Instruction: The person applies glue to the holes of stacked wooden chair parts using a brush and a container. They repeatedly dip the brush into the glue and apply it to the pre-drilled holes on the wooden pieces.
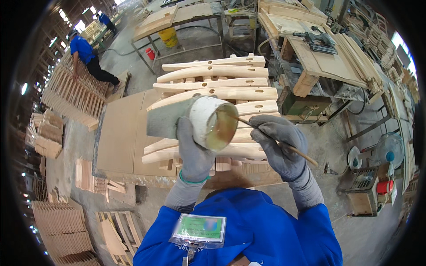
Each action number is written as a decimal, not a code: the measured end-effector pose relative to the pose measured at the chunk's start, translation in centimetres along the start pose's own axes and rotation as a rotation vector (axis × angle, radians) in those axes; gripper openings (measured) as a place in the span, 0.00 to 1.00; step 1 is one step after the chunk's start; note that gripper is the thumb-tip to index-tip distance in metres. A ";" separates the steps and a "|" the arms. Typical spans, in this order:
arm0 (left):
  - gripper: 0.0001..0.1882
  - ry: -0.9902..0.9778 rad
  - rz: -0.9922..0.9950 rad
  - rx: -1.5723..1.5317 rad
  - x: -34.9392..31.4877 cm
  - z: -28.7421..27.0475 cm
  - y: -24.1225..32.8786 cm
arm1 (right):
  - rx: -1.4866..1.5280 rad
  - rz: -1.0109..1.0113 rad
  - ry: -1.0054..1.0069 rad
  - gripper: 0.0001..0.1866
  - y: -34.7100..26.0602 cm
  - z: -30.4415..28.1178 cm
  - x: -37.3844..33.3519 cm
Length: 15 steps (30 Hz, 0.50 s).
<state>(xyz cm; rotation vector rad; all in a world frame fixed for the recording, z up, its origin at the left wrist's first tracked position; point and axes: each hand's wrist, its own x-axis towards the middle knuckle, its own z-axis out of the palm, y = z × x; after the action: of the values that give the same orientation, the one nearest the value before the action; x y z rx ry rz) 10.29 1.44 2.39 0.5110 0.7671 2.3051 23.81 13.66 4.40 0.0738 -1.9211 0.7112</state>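
My left hand (195, 153), in a grey glove, is wrapped round a cup (200, 116) tilted toward me. The cup has a white-crusted wall and a yellowish, glue-like coating inside; a flat-looking grey-green part extends from it to the left. Pinched in my gloved right hand (283, 144) is a thin brown stick (304, 156), its far end reaching into the cup's mouth. What the stick's tip looks like is hidden. Under the cup and both hands lie several curved pale wooden slats (237, 93) with slots and holes, side by side on a table.
Brown board (122, 137) covers the table's left part. At the right is a workbench (344, 73) with a power tool (320, 43) on it. A yellow bucket (168, 37) stands beneath a far table. Stacked wooden parts (62, 226) and a person in blue (83, 51) are at the left.
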 end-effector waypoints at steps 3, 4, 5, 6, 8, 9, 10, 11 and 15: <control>0.29 -0.073 0.079 0.187 0.6 0.3 -0.3 | 0.073 0.147 0.033 0.14 0.0 -0.2 -2.1; 0.29 -0.004 0.048 0.174 0.7 0.5 -0.8 | 0.080 0.126 -0.044 0.14 0.1 -1.0 -2.4; 0.30 0.058 0.008 0.161 0.9 0.4 -1.1 | 0.078 0.110 -0.117 0.14 0.2 -1.8 -2.6; 0.30 0.110 -0.061 0.140 1.0 0.4 -2.0 | 0.053 0.118 -0.189 0.15 0.2 -3.4 -3.2; 0.29 -0.138 0.242 0.686 1.4 -0.9 -3.5 | 0.125 0.096 -0.192 0.14 0.1 -4.7 -4.4; 0.29 -0.238 0.307 0.777 1.9 -1.6 -4.8 | 0.103 0.090 -0.184 0.14 0.1 -5.3 -5.1; 0.30 -0.300 0.324 0.775 1.8 -1.7 -5.7 | 0.103 0.071 -0.182 0.14 0.0 -6.0 -5.8; 0.32 -0.368 0.336 0.767 1.8 -1.6 -6.6 | 0.033 0.096 -0.180 0.15 -0.3 -6.6 -6.6; 0.37 -0.523 0.385 0.922 2.2 -2.0 -12.4 | -0.228 0.235 -0.165 0.14 -2.7 -10.8 -11.0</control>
<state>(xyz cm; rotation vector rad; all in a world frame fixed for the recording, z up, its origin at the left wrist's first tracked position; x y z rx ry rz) 13.27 9.84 -6.71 1.7053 1.5225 1.8484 38.63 14.06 -0.69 -0.2459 -2.1806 0.6507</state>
